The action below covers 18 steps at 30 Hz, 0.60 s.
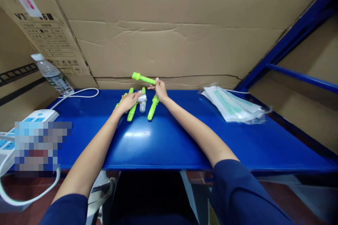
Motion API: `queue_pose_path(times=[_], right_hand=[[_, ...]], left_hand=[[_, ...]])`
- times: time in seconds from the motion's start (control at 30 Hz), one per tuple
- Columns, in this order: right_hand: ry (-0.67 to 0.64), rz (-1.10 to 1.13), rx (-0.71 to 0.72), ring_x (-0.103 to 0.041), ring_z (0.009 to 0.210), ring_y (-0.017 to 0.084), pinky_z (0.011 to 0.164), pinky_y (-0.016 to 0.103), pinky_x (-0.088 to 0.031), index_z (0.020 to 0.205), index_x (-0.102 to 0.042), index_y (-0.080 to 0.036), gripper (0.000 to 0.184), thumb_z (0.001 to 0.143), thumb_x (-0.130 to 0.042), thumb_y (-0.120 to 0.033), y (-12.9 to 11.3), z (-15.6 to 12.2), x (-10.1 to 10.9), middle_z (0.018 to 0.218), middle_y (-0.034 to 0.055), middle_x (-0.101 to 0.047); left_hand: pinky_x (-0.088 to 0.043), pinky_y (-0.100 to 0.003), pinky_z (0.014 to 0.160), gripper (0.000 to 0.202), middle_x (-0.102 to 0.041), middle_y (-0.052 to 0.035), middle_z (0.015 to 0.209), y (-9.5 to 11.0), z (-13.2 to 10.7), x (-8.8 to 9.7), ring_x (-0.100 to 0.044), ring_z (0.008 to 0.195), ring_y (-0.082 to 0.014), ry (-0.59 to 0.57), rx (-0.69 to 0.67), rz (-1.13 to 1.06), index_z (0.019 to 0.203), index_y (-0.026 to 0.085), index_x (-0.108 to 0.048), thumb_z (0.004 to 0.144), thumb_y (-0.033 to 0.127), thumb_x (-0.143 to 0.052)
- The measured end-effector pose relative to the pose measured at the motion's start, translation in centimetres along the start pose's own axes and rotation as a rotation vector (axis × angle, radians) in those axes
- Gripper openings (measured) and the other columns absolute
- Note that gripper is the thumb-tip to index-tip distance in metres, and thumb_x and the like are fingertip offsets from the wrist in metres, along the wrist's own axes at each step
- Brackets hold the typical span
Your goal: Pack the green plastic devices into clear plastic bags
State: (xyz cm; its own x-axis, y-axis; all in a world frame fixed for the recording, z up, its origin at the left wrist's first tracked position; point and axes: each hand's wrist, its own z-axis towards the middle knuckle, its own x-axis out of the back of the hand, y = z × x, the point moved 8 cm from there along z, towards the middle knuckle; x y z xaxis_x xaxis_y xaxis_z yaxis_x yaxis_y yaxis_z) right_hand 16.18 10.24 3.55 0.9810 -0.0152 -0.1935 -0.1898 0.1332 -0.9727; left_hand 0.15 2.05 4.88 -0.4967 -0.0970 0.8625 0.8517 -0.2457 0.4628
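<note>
My right hand (pixel 160 89) grips one end of a bright green flashlight-like tube (pixel 146 78), raised above the table and pointing left with its wider, ringed head. Below that hand another green tube (pixel 153 108) lies on the blue table. My left hand (pixel 129 101) rests low over several more of these tubes, its fingers stretched to the right. One green tube (pixel 132 112) shows partly beneath it. By the left fingertips lies a clear and silvery T-shaped piece (pixel 142 106); whether the fingers touch it is hard to tell. The left palm hides parts of the tubes.
The blue table (pixel 169 147) backs onto a cardboard wall (pixel 169 49). Clear packets (pixel 232 105) lie at the right. A water bottle (pixel 54 75) leans at the back left, near a white power strip (pixel 39 117) with cables. A blue metal frame (pixel 264 65) stands right.
</note>
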Motion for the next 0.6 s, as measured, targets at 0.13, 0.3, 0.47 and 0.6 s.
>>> queue_pose_path(times=[0.13, 0.3, 0.47, 0.6], right_hand=[[-0.066, 0.084, -0.045, -0.070, 0.063, 0.011, 0.070, 0.023, -0.053, 0.084, -0.043, -0.022, 0.032, 0.106, -0.045, -0.045, 0.9, 0.0, -2.3, 0.067, -0.0047, -0.060], [-0.075, 0.097, -0.123, -0.068, 0.057, 0.010, 0.064, 0.021, -0.053, 0.083, -0.042, -0.021, 0.030, 0.107, -0.042, -0.039, 1.7, -1.7, -2.0, 0.064, -0.0055, -0.059], [-0.042, 0.235, -0.085, -0.067, 0.060, 0.010, 0.072, 0.024, -0.057, 0.084, -0.044, -0.021, 0.032, 0.108, -0.039, -0.041, 0.7, -2.6, 0.1, 0.064, -0.0044, -0.058], [0.022, 0.324, 0.005, -0.068, 0.068, 0.011, 0.083, 0.029, -0.060, 0.084, -0.045, -0.022, 0.037, 0.101, -0.053, -0.055, -1.3, -1.6, 3.4, 0.068, -0.0038, -0.057]], left_hand=[[-0.044, -0.041, 0.097, 0.054, -0.076, -0.0120, 0.098, 2.4, -0.5, -0.9, -0.069, 0.109, -0.0332, -0.044, -0.014, 0.103, 0.090, 0.020, -0.069, 0.103, 0.052, -0.029], [-0.047, -0.041, 0.090, 0.059, -0.076, -0.0168, 0.095, 5.3, -1.8, -2.1, -0.070, 0.106, -0.0382, -0.129, -0.012, 0.124, 0.081, 0.018, -0.067, 0.103, 0.056, -0.027], [-0.047, -0.044, 0.091, 0.060, -0.075, -0.0143, 0.084, 6.7, -2.5, -1.8, -0.071, 0.100, -0.0369, -0.095, -0.037, 0.093, 0.075, 0.020, -0.066, 0.100, 0.062, -0.031], [-0.047, -0.043, 0.089, 0.068, -0.071, -0.0131, 0.070, 4.7, -0.5, -0.5, -0.071, 0.090, -0.0341, -0.039, 0.039, 0.027, 0.063, 0.019, -0.065, 0.097, 0.069, -0.032]])
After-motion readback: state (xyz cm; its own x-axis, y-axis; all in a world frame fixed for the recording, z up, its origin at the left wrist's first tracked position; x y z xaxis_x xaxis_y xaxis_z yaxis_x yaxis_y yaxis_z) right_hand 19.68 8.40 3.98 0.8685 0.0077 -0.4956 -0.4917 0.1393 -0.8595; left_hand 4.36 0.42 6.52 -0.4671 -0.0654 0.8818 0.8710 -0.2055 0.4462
